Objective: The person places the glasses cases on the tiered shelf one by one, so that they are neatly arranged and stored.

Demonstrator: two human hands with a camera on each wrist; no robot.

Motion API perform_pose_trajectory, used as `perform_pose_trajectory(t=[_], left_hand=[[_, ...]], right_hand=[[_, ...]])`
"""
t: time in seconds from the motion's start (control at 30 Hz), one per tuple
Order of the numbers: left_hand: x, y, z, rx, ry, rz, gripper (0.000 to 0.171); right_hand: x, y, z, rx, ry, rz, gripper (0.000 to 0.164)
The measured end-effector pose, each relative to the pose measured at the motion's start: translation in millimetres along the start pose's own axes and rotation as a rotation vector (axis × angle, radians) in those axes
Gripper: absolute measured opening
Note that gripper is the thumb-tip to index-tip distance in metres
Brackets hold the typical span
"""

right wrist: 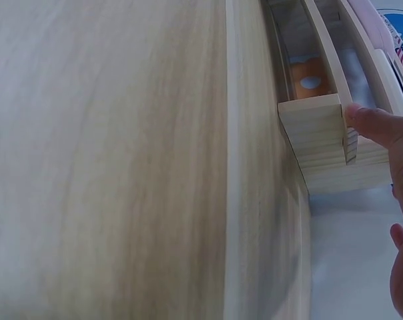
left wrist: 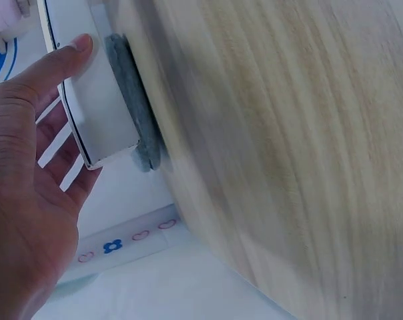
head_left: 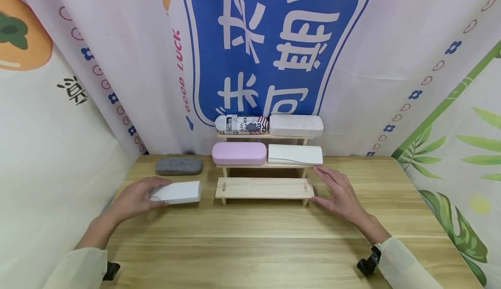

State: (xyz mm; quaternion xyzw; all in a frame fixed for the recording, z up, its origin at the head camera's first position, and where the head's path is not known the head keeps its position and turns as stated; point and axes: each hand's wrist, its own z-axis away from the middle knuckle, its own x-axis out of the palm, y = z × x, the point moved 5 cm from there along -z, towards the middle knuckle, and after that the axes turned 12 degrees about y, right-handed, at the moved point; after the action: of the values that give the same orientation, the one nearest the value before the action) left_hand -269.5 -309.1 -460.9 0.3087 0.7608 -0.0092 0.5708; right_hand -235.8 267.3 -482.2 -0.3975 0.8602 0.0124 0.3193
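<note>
My left hand [head_left: 135, 196] grips a white glasses case [head_left: 178, 192] by its left end, thumb on one face and fingers on the other. In the left wrist view, the case [left wrist: 98, 93] shows a dark seam along its edge, with a grey glasses case [left wrist: 136, 100] beyond it. My right hand [head_left: 338, 192] is at the right end of a three-tier wooden stand [head_left: 264, 188]. Its thumb touches the lowest tier's corner, and the other fingertips reach the middle tier's right end. The right wrist view shows the thumb [right wrist: 371, 123] against the tier's end.
On the top tier sit a print-covered case [head_left: 241, 124] and a whitish case [head_left: 296, 125]. The middle tier carries a pink-purple case [head_left: 239, 153] and a flat white case [head_left: 295, 154]. The grey case [head_left: 178, 166] lies on the wooden table [head_left: 250, 250], left of the stand.
</note>
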Motion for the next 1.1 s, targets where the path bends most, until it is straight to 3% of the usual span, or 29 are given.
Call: perform_pose_trajectory(t=[0.27,0.5,0.8,1.1], left_hand=[[-4.2,19.7,-7.3,0.041,0.009,-0.012,0.061],[-3.0,32.6,-14.0,0.116,0.034,-0.029,0.059],[0.9,51.5,-23.3,0.134,0.036,-0.024,0.061],[5.7,71.0,-32.8,0.133,-0.012,-0.027,0.059]], right_hand=[[-1,1,0,0.007,-0.014,0.003,0.102],[0,3,2,-0.019,0.013,-0.012,0.100],[-1,2,-2,-0.032,-0.004,-0.025,0.097],[-4,5,-3,-0.051,-0.002,-0.041,0.090]])
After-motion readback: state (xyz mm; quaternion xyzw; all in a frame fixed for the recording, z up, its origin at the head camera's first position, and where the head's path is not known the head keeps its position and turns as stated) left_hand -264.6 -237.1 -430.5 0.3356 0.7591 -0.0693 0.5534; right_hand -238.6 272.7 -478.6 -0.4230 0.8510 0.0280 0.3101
